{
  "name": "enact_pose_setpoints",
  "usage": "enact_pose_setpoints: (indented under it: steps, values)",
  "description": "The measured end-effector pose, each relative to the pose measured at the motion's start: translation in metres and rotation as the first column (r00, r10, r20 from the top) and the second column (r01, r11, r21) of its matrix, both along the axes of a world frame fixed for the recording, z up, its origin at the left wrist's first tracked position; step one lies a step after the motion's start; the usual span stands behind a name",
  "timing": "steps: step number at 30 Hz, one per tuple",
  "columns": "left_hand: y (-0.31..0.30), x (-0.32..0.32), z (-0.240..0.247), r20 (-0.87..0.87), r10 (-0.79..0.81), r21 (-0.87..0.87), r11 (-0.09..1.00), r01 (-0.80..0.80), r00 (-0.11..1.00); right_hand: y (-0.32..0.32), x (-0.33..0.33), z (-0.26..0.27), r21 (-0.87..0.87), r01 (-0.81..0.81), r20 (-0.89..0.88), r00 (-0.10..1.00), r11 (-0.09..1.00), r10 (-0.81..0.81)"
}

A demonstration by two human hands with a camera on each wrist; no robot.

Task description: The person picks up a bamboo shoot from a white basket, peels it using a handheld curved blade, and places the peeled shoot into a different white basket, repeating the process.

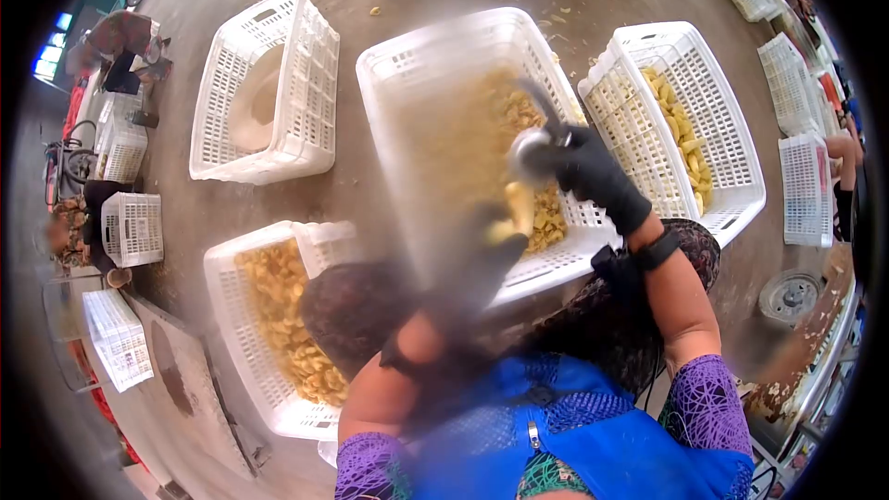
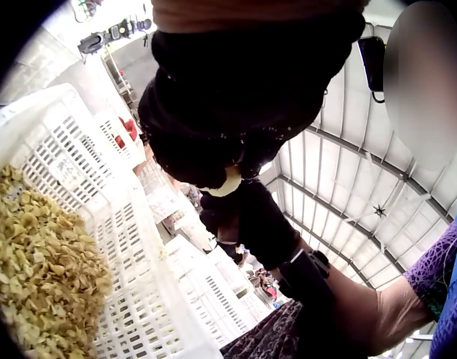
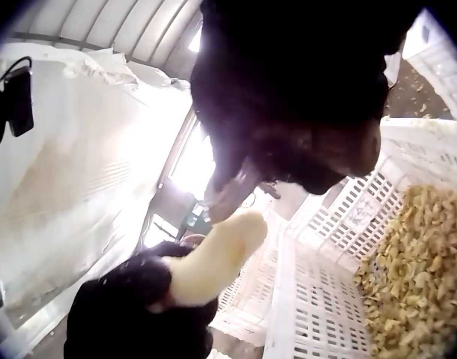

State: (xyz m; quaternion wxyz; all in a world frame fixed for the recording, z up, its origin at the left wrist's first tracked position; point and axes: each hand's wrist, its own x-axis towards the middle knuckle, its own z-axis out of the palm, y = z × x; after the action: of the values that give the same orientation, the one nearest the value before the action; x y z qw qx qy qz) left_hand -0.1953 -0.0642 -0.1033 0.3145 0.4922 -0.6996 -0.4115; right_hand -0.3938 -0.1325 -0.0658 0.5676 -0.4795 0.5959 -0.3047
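Black gloves cover both hands. My left hand [image 1: 474, 255], blurred in the head view, grips a pale yellow, finger-shaped peeled root [image 1: 520, 208]; its free end points up in the right wrist view, out of the gloved fingers [image 3: 139, 299]. My right hand [image 1: 593, 171] holds a metal tool [image 1: 532, 150] with a round shiny part, right beside the root's free end. From under the right glove a shiny blade-like edge [image 3: 234, 196] shows close to the root. Below both hands stands a white crate [image 1: 394, 65] with yellowish peelings [image 1: 546, 222] inside.
To the right a white crate [image 1: 736, 171] holds yellow pieces [image 1: 681, 130]; another crate [image 1: 222, 287] at lower left holds more pieces [image 1: 287, 324]. An upright white crate [image 1: 319, 83] stands at upper left. Other people sit or bend among crates along both sides.
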Motion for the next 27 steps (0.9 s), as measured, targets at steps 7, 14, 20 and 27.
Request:
enact_pose_setpoints:
  steps: [7, 14, 20, 27]
  values:
    - [0.005, -0.003, -0.002, -0.060, 0.014, 0.129, 0.992, -0.006, 0.998, 0.014, -0.003, 0.007, 0.027, -0.089, -0.085, 0.992, 0.996, 0.090]
    - [0.009, -0.008, -0.019, 0.066, -0.042, -0.092, 0.995, 0.048, 0.997, -0.016, -0.034, -0.054, -0.736, -0.324, -0.527, 0.826, 0.595, -0.201]
    - [0.004, -0.009, -0.019, 0.025, -0.096, -0.084, 0.992, 0.098, 0.995, 0.012, -0.004, -0.003, 0.057, 0.102, 0.174, 0.979, 0.993, -0.110]
    - [-0.003, -0.012, 0.013, -0.171, 0.081, -0.073, 0.993, -0.095, 0.982, 0.016, -0.002, -0.031, 0.186, 0.013, 0.633, 0.763, 0.982, -0.130]
